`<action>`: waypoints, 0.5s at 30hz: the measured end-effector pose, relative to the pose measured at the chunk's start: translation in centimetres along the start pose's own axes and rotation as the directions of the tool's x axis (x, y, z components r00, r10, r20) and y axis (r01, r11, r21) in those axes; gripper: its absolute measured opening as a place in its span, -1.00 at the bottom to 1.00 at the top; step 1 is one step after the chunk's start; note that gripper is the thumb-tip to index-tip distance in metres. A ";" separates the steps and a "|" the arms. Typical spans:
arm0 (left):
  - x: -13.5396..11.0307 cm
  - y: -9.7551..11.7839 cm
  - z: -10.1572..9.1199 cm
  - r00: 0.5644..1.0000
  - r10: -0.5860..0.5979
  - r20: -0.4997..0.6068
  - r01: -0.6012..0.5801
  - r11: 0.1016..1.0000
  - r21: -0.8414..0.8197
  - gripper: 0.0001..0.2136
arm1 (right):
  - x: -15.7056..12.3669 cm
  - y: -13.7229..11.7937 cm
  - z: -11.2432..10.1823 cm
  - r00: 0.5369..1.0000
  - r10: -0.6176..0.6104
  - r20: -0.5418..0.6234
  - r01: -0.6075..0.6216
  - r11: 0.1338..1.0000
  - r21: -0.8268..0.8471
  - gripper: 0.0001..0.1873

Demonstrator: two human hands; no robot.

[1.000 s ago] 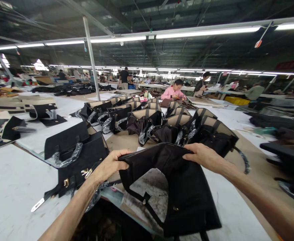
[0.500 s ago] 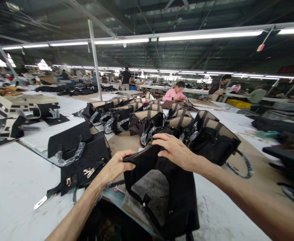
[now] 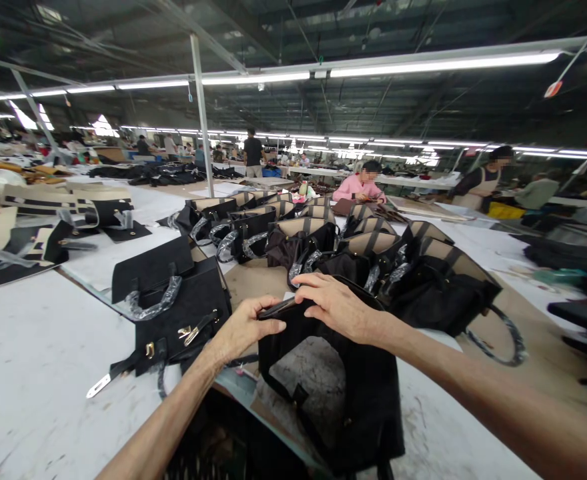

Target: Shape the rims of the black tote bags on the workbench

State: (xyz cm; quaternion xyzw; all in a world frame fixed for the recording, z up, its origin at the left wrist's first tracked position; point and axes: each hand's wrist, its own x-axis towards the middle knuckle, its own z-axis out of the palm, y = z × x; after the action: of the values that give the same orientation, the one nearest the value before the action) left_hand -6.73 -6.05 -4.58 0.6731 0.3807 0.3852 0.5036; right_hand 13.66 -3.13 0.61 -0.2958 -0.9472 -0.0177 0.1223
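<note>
A black handbag (image 3: 373, 393) stands at the near edge of the table, its hanging handle looped toward me. My left hand (image 3: 246, 328) pinches the left corner of its upper edge between thumb and fingers. Farther right along that same edge, my right hand (image 3: 341, 307) has curled fingers gripping the rim, its fingertips close to those of my left hand. Part of the rim is hidden beneath the right hand. Just left of my left hand lies another black handbag (image 3: 148, 267) with a plastic-wrapped handle and gold-coloured fittings.
Several black bags with beige linings (image 3: 373, 241) crowd the table beyond my hands. Striped beige and black bag pieces (image 3: 43, 200) lie at the left. A co-worker in pink (image 3: 356, 187) sits across the table. A metal post (image 3: 202, 120) rises behind the bags.
My right hand has slid left along the handbag's rim, closer to my left hand. The left hand keeps its pinch at the corner. The whole view has turned slightly left.
</note>
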 end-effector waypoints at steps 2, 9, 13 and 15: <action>-0.1 0.1 0.0 1.000 0.011 -0.022 -0.010 0.999 0.033 -0.72 | 0.0 0.5 0.2 1.000 -0.015 0.010 0.016 0.997 -0.076 -0.86; -0.2 -0.2 0.3 0.992 0.047 -0.118 -0.029 0.988 0.154 -0.78 | -1.8 2.3 -0.2 0.997 0.045 0.062 -0.029 0.972 -0.234 -0.88; -0.2 -0.4 0.5 0.984 0.085 -0.154 -0.054 0.979 0.197 -0.83 | -2.5 1.7 -0.7 0.993 0.055 0.104 -0.031 0.975 -0.219 -0.91; -0.2 -0.5 0.6 0.983 0.094 -0.161 -0.058 0.974 0.218 -0.84 | -2.8 1.3 -0.8 0.993 0.051 0.108 -0.028 0.978 -0.208 -0.87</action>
State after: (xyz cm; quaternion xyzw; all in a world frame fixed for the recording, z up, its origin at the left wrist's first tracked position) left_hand -6.37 -6.38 -5.18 0.7018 0.4351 0.4173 0.3796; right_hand 16.78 -3.70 0.65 -0.3261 -0.9396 -0.0968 0.0378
